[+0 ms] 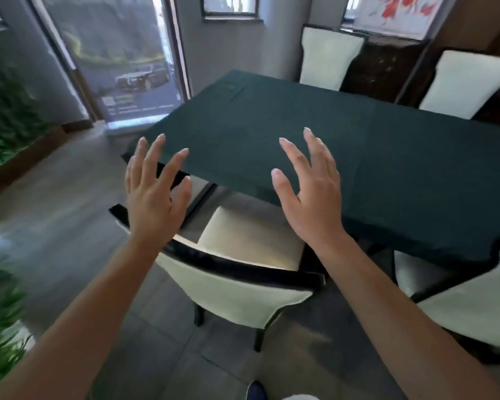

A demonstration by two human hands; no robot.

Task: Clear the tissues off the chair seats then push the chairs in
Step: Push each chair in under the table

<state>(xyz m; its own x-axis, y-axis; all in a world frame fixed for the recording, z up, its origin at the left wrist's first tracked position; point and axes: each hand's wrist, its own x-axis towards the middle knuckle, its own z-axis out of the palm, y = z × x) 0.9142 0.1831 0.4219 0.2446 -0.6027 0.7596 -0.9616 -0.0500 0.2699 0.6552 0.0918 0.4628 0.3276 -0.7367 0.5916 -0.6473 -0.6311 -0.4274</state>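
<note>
Under the near edge of the green-clothed table (300,116) sits a cream chair (243,287), its seat bare. Left hand (153,197) and right hand (309,197) hover spread, holding nothing. Grey floor (55,220) lies open leftward.

A dark green-covered worktop (315,134) is set on a grey tiled floor (70,215), and daylight is admitted through a tall window (113,53) beside grey walls (223,44).

Soft daylight, perhaps window-lit; blurred edges.
</note>
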